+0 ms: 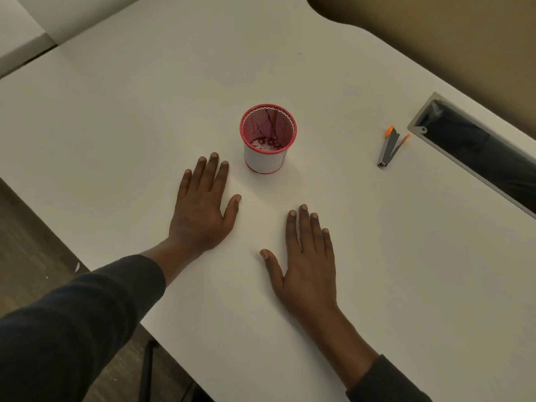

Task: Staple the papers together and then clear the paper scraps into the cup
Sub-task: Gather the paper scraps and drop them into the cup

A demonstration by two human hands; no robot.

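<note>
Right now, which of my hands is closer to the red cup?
Your left hand: its fingers lie flat just beside the base of the red cup, while the right hand rests farther back, toward you.

cup (265,161): red wire-mesh pen cup with a white band round its lower outside wall; stands upright, mouth open, near the middle of the table (145,111).
paper scraps (264,145): small white round bits, heaped on the floor of the cup against its near wall.
stapler (391,147): 1 slim grey stapler with orange tips; lies on the table well to the right of the cup, its 2 arms splayed in a narrow V.
</note>
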